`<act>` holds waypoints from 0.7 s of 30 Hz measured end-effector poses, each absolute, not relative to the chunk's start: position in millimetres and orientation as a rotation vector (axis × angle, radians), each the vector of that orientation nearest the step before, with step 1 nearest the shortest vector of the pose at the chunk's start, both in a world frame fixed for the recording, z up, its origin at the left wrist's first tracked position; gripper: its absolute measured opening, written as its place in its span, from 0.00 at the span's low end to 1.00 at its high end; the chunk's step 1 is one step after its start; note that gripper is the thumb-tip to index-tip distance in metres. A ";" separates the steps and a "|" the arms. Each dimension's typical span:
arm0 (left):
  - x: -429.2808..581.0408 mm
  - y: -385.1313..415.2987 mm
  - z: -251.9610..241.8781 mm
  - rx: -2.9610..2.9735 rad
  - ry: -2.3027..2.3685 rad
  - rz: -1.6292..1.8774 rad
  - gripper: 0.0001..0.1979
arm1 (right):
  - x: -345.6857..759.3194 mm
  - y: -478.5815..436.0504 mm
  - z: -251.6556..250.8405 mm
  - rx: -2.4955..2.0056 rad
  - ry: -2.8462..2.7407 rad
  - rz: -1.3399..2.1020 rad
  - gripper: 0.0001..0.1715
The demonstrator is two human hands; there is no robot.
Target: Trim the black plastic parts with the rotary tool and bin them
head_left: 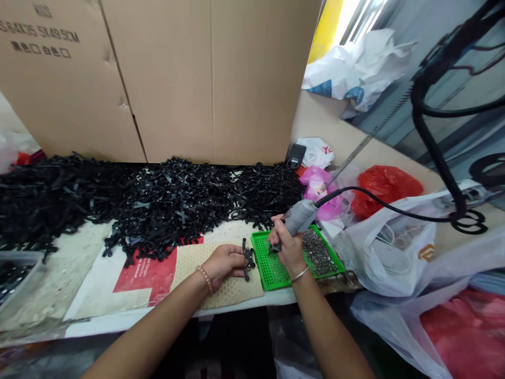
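Note:
My right hand (287,242) is wrapped round a grey electric screwdriver (300,217), whose cable runs off to the right. Its tip points down over a green perforated tray (258,247) that holds many small metal screws (317,252). On a tan honeycomb pad (232,288), my left hand (225,264) pinches a small black plastic part (248,258) with several arms, just left of the tray. The fingers cover some of that part. Where the screwdriver's tip meets the tray is too small to make out.
Heaps of black plastic parts (177,195) lie along the back before a tall cardboard box (252,79). At far left stands a clear bin (35,258). To the right are a pink bag (317,184), a red bag (384,189) and white plastic bags (394,258). A coiled spring (371,137) hangs above the screwdriver.

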State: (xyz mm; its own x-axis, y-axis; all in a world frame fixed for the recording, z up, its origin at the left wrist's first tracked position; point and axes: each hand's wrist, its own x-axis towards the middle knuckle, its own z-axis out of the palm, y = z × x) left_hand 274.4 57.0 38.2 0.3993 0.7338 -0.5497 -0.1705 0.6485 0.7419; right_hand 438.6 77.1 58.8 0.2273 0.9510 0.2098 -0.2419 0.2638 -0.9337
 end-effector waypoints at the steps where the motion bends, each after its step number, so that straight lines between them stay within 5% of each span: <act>1: 274.5 57.0 38.2 0.657 1.005 0.623 0.12 | 438.0 76.3 58.8 -0.927 -0.985 1.007 0.14; 21: 273.9 57.1 33.6 0.670 0.981 0.621 0.13 | 444.2 75.9 43.8 -0.929 -1.056 1.017 0.14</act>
State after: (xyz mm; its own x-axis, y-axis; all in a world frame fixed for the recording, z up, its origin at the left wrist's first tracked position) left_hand 273.9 57.1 33.6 0.4208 0.7334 -0.5340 -0.1686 0.6416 0.7483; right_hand 444.2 75.9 43.8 0.1688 0.9572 0.2351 -0.1991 0.2667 -0.9430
